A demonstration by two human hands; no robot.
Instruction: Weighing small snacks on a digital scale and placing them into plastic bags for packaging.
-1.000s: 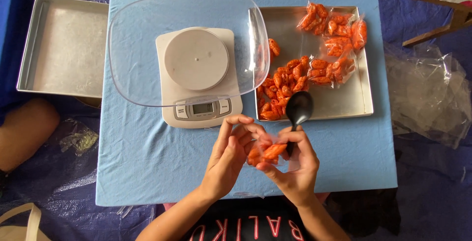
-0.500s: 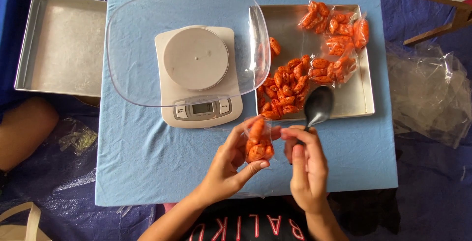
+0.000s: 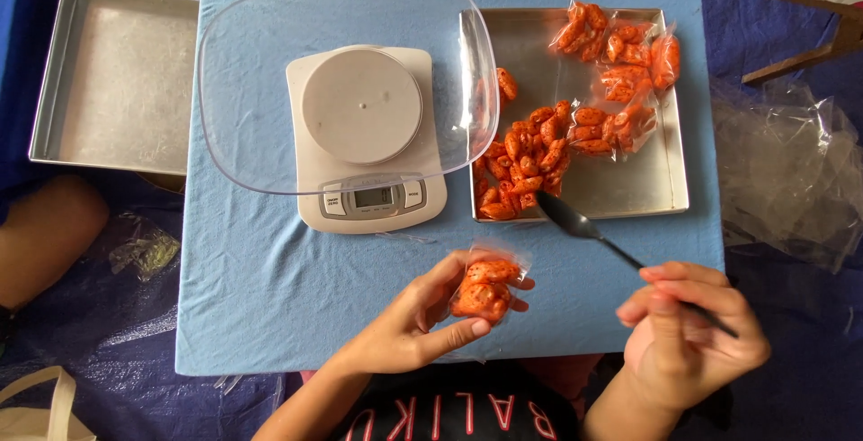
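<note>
Orange snacks fill a small clear bag (image 3: 486,286) pinched in the left hand (image 3: 421,320). At three o'clock from it, the right hand (image 3: 692,333) grips a black spoon (image 3: 620,252), bowl at the metal tray (image 3: 629,191) rim. Blue cloth (image 3: 261,288) covers the table.

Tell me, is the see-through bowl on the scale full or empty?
Empty. The clear bowl holds nothing; the white scale shows plainly through it. The orange snacks lie in the metal tray beside it.
</note>
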